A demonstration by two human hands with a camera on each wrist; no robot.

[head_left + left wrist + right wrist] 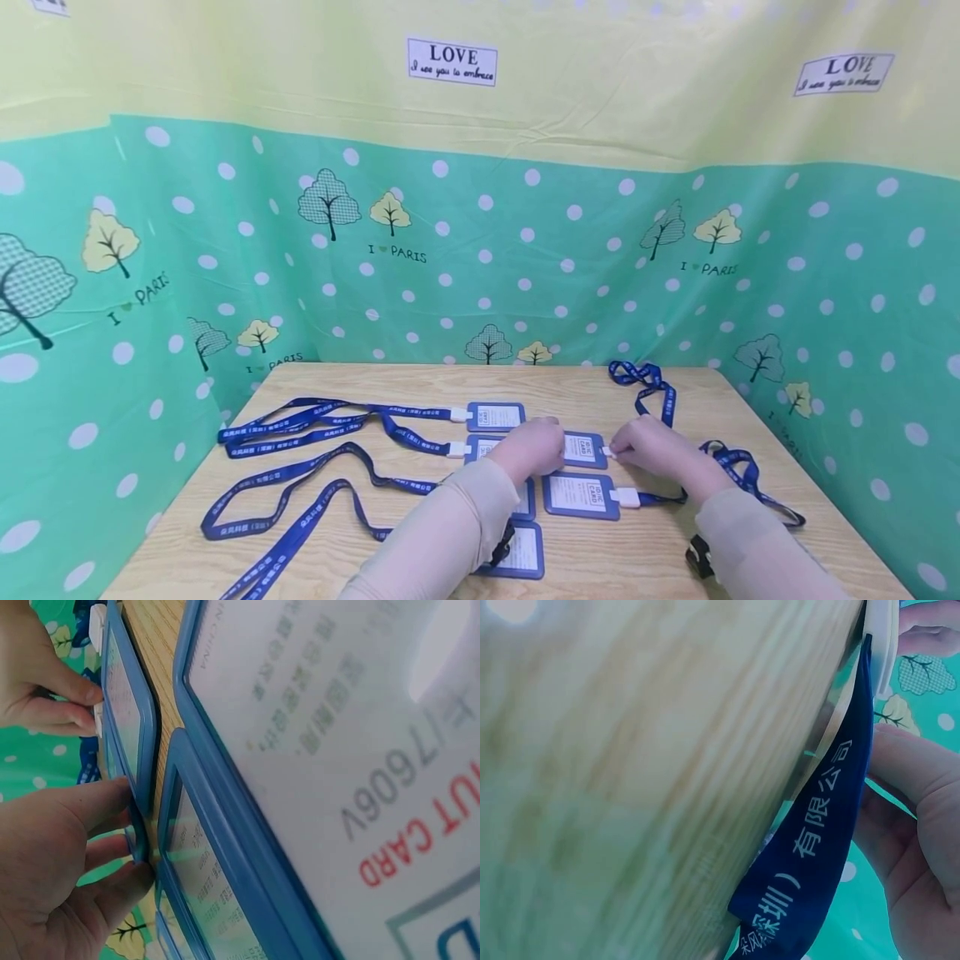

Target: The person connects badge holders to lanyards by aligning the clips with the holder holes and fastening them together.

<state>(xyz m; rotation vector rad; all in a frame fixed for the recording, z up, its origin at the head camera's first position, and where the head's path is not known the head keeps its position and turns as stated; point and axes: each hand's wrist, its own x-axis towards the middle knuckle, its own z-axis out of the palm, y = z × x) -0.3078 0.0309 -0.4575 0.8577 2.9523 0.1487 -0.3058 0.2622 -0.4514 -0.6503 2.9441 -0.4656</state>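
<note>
In the head view a blue-framed ID card holder point(583, 450) lies between both hands. My left hand point(532, 446) pinches its left edge; the left wrist view shows the thumb and fingers of this hand point(82, 862) at the frame's edge. At the opposite end my right hand point(651, 448) pinches the white clip point(608, 451) of its lanyard. Just nearer lies another card holder point(581, 495) with its white clip point(626, 497). A printed blue lanyard point(817, 825) crosses in front of the right hand point(922, 817) in the right wrist view.
Left of centre, several card holders form a column, including a far one point(496, 416) and a near one point(525, 550). Their blue lanyards point(247, 527) spread leftward over the wooden table point(187, 567). More lanyard point(652, 379) lies at the back right. A green dotted curtain point(480, 275) surrounds the table.
</note>
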